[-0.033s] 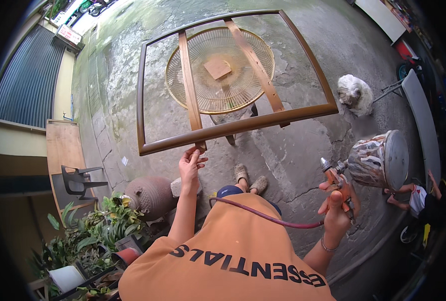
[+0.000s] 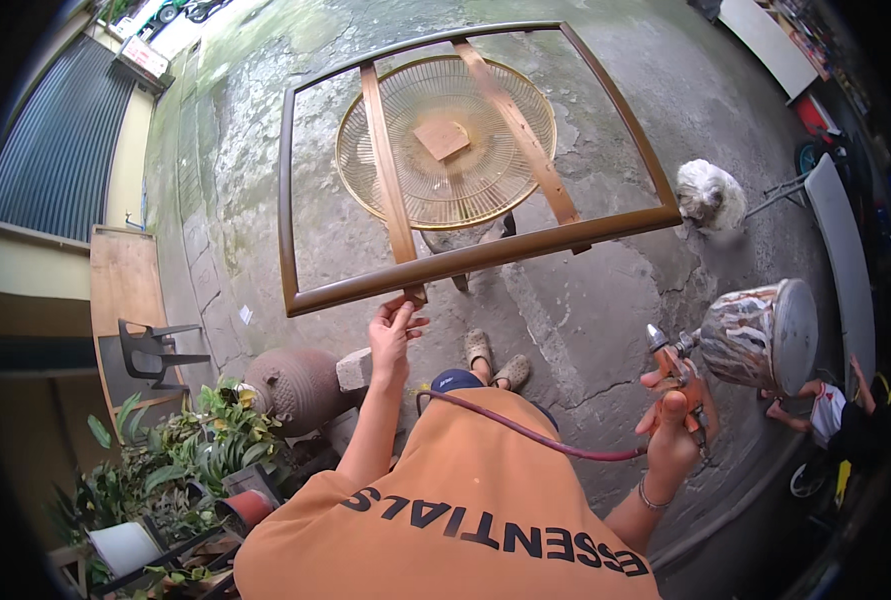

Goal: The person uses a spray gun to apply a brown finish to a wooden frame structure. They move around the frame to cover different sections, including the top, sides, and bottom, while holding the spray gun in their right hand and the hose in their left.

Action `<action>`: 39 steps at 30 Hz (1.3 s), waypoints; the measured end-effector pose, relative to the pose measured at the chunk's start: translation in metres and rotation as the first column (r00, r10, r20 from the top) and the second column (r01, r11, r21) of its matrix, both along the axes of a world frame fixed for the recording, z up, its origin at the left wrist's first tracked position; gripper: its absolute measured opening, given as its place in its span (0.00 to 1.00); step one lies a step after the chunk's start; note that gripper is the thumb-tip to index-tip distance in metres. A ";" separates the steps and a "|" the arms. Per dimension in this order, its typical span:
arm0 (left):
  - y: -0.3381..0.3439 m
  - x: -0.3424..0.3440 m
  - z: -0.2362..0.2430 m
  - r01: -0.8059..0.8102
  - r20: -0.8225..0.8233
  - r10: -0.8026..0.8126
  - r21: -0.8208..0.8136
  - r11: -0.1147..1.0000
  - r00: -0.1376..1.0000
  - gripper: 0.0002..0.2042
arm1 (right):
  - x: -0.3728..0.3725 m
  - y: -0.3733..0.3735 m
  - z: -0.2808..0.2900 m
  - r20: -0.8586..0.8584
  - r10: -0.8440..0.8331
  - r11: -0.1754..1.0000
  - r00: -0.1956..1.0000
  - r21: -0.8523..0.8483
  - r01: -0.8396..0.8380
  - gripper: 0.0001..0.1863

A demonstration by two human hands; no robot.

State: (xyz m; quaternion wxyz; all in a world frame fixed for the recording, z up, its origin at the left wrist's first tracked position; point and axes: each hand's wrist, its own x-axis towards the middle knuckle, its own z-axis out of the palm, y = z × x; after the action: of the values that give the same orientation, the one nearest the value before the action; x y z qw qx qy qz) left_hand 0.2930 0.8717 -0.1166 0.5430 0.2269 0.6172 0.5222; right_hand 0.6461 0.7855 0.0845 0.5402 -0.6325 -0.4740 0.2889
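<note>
My left hand (image 2: 393, 340) is closed on the lower end of a wooden slat (image 2: 389, 190) under a brown, open rectangular frame (image 2: 482, 252). The frame has two slats across it and sits over a round gold wire fan guard (image 2: 475, 190), which bears a small square board (image 2: 441, 139). In my right hand (image 2: 673, 425) is an orange-and-silver spray gun (image 2: 665, 355) with a paint-streaked metal pot (image 2: 735, 340) attached at its side. A dark red hose (image 2: 525, 430) runs from the gun across my orange shirt.
A white fluffy dog (image 2: 710, 195) is on the cracked concrete. At right, a folded grey table (image 2: 840, 250) stands near another person (image 2: 830, 415). At left are a clay jar (image 2: 295, 390), concrete block (image 2: 355, 368), plants (image 2: 185, 450), plastic chair (image 2: 145, 355) and leaning board (image 2: 120, 270).
The frame, guard and my left hand appear slightly further right in the view. The spray gun sits a little lower. Both hands keep their holds.
</note>
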 end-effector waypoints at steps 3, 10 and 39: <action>-0.002 0.037 0.001 0.018 0.097 -0.016 -0.023 1.000 0.995 0.16 | -0.001 0.010 0.002 0.020 -0.030 1.000 0.999 -0.002 0.030 0.37; -0.001 0.110 0.001 0.106 0.271 -0.087 -0.058 0.993 0.959 0.16 | 0.013 0.026 -0.006 0.085 0.004 1.000 0.996 0.003 -0.004 0.36; -0.021 0.297 -0.023 -0.071 0.104 0.062 0.085 0.994 0.993 0.17 | 0.159 0.033 -0.027 0.054 0.397 0.916 0.916 0.029 -0.399 0.35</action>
State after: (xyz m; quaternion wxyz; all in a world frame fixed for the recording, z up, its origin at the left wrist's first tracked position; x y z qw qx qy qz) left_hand 0.5897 0.8507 -0.1392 0.5455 0.2031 0.5723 0.5776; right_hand 0.8046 0.8182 0.0573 0.4714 -0.5185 -0.6110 0.3684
